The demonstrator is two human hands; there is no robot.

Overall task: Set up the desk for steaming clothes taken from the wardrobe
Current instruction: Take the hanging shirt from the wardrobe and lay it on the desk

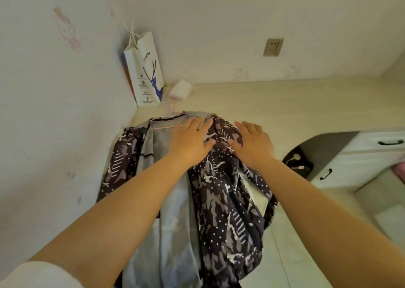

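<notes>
Across pale desk (295, 116) at frame centre: patterned garment (228, 200) lying lengthwise, hanger (166, 118) end farthest, left hand (192, 142) and right hand (255, 143) flat, fingers spread; beyond, paper bag (145, 70) in wall corner, upper left.

Both bare forearms reach forward from the lower corners of the view and come close together at the hands. The left hand (190, 142) lies palm down, fingers straight and a little spread. The right hand (252, 142) lies palm down just beside it, fingers straight. A white sleeve (39, 275) covers the left upper arm.
</notes>
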